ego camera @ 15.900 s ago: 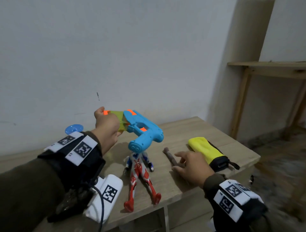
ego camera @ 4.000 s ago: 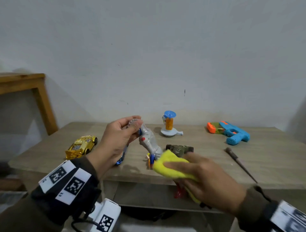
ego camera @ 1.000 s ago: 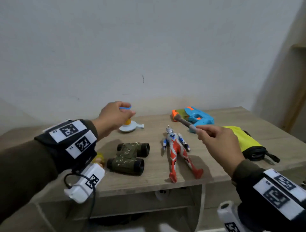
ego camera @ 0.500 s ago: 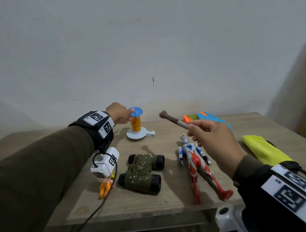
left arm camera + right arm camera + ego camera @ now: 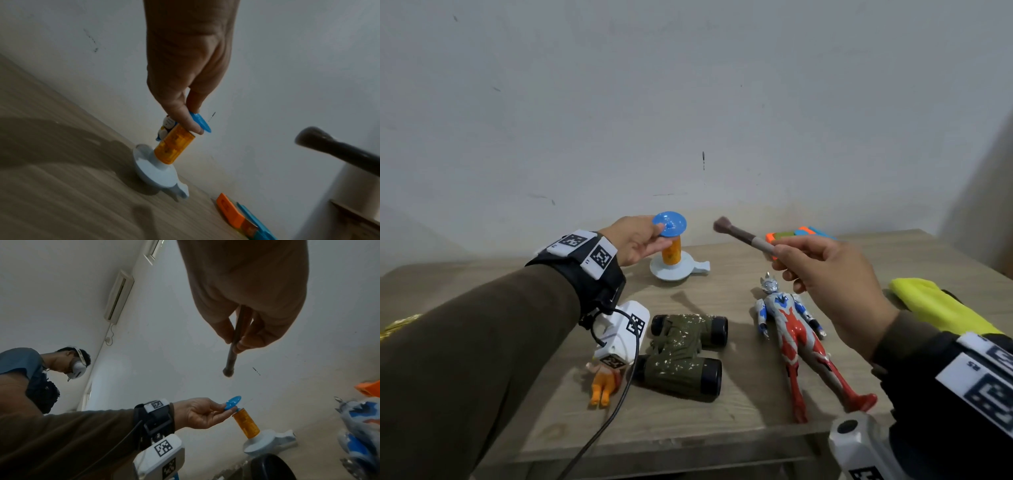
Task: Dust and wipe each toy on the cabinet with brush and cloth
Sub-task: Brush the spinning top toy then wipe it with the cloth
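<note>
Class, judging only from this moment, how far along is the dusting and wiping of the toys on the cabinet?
Done: nothing here proves any toy clean. In hand: the left hand pinches the spinner toy's blue disc while it stands on the cabinet; the right hand holds the brush beside it. Left: the binoculars are visibly speckled, and the cloth lies unused.

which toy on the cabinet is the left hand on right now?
The orange-bodied toy with the blue disc top by the wall: left hand pinches its disc. The other toys lie untouched.
</note>
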